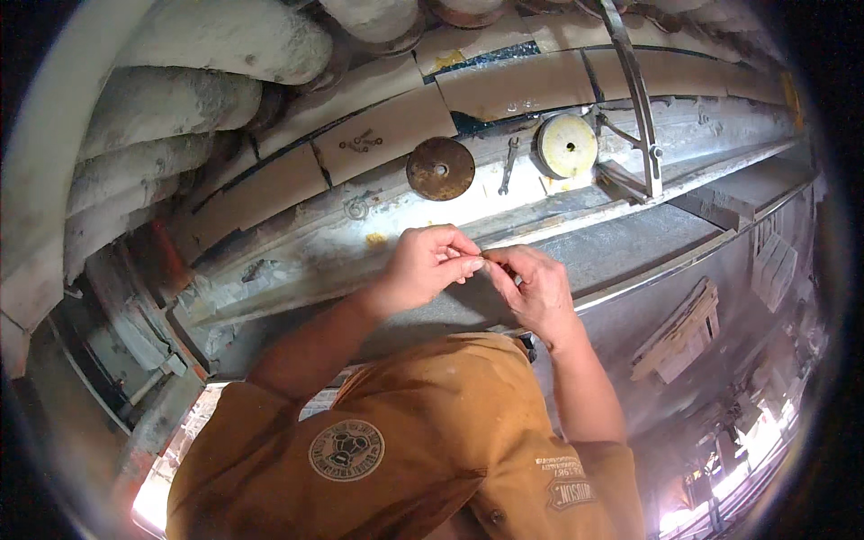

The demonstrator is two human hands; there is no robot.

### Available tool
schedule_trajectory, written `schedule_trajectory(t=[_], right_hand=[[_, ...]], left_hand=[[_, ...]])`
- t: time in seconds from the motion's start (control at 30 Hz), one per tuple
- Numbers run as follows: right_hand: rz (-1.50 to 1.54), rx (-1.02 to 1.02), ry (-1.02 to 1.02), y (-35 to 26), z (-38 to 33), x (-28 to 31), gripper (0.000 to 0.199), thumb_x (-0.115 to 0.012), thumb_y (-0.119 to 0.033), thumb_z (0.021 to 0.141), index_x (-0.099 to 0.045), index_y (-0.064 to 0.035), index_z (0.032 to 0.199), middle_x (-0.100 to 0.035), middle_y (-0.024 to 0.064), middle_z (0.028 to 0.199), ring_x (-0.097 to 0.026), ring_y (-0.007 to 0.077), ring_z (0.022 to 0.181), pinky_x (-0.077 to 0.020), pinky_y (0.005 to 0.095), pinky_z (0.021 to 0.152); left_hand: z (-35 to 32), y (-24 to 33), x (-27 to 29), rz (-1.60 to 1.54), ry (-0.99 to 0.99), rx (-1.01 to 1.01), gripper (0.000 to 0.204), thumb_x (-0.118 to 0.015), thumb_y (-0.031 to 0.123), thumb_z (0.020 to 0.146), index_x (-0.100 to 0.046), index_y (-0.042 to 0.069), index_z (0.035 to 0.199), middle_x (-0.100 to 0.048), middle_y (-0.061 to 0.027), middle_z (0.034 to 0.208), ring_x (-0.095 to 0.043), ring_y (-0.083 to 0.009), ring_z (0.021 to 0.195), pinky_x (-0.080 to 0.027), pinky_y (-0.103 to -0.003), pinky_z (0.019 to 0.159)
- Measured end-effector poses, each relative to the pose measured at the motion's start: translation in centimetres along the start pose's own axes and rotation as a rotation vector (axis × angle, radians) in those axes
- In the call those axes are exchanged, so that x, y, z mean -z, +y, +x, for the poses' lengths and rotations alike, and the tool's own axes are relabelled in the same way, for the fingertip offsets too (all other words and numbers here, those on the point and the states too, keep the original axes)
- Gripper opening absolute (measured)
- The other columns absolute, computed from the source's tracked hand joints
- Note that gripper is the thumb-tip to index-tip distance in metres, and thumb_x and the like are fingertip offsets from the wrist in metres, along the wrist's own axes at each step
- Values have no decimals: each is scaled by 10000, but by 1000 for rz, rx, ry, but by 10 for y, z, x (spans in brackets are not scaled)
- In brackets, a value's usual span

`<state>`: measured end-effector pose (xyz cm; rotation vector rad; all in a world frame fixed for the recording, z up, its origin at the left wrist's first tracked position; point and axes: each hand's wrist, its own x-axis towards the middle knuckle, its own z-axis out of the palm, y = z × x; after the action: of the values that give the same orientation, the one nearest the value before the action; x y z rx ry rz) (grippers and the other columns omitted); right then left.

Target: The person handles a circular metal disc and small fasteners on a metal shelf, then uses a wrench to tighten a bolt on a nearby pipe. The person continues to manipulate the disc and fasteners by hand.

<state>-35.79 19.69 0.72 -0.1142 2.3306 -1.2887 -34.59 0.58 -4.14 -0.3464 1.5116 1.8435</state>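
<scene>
My left hand point(425, 270) and my right hand point(538, 292) meet in front of my chest, over the near edge of the work ledge. The fingers of both are pinched together at the fingertips. Something small and dark shows between them, too small and covered to name. Beyond the hands lies a rusty brown disc point(425, 173) with a hole in its middle. To its right is a wrench point(509, 166), then a thick pale yellow disc point(553, 148), also with a centre hole. Several small bolts or nuts point(364, 140) rest on cardboard at the far left.
An upright metal bracket point(641, 108) stands at the right of the ledge point(405, 211). Large dusty rounded shapes point(225, 40) crowd the upper left. Cardboard sheets point(513, 85) line the back. Pieces of wood point(679, 331) lie lower down on the right.
</scene>
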Motion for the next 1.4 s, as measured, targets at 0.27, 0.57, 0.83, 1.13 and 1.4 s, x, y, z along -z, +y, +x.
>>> schedule_trajectory(t=[0.27,0.57,0.83,1.13,1.4], right_hand=[[107,-129,25,-1,-4,-13,125,-669,-124,848,-662,-34,935,-658,139,779,-645,275,670,-510,342,618],[425,-236,19,4,-5,-24,93,-678,-87,851,-651,-22,912,-672,117,767,-662,177,675,-525,286,598],[184,-131,-68,0,-4,-20,213,-752,-138,803,-593,-19,880,-665,66,762,-626,103,683,-514,257,611],[375,-63,97,22,-1,-30,300,-818,-117,726,-553,-46,847,-563,-6,718,-508,73,638,-446,228,574],[-97,203,343,25,17,-14,186,-768,-84,771,-610,-26,849,-592,57,760,-545,142,610,-451,256,568]], left_hand=[[-1,-2,-1,-156,39,-45,133,-672,12,842,-640,-12,969,-653,-64,847,-602,-102,698,-508,-234,607],[-3,-3,13,-573,-103,181,101,-640,65,882,-606,22,966,-630,-58,815,-588,-125,664,-476,-244,579],[-5,-9,11,-587,-112,287,112,-639,112,893,-582,31,946,-605,-39,781,-563,-110,626,-449,-228,540],[14,5,7,-615,-326,417,197,-645,205,903,-549,41,955,-550,-9,721,-438,-47,525,-314,-176,440],[54,-2,0,-578,-317,359,194,-635,235,910,-573,53,934,-514,20,711,-465,-51,589,-338,-201,489]])
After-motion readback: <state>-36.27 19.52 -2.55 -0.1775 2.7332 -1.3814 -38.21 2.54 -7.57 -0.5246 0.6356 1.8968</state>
